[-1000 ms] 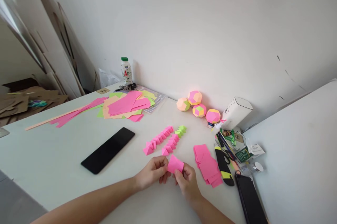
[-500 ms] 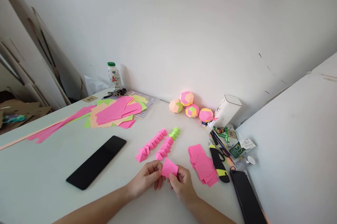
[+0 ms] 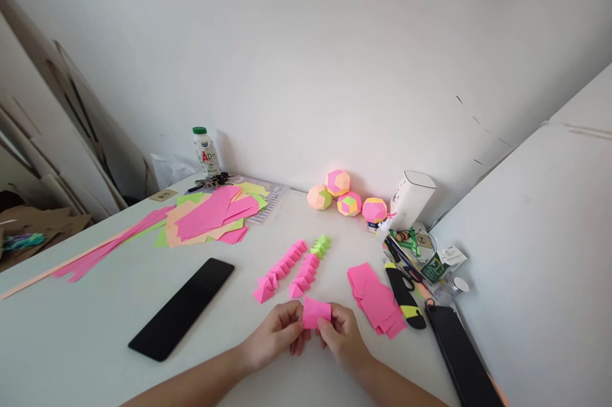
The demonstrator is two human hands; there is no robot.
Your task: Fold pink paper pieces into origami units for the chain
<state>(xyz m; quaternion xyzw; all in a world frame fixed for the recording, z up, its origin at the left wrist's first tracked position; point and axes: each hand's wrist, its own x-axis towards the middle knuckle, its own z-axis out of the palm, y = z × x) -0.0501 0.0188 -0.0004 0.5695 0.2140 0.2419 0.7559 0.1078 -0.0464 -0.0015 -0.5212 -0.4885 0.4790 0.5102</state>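
A small pink paper square (image 3: 316,314) with faint creases is held up between both hands, just above the table. My left hand (image 3: 275,334) pinches its left edge. My right hand (image 3: 347,334) grips its right edge, the thumb over the lower right corner. Beyond the hands stand two rows of folded pieces: a pink row (image 3: 282,268) on the left, and another pink row (image 3: 304,274) that ends in green pieces (image 3: 320,245). To the right of my right hand lies a loose pile of pink paper squares (image 3: 375,300).
A black slab (image 3: 184,306) lies left, coloured paper sheets (image 3: 210,214) and a bottle (image 3: 206,153) behind. Several paper balls (image 3: 349,203) and a white container (image 3: 412,199) stand by the wall. A black-yellow cutter (image 3: 405,295) and a phone (image 3: 461,353) are at right.
The pink square has turned from tilted to nearly level, still in both hands. The camera view has shifted slightly; the things on the table look the same.
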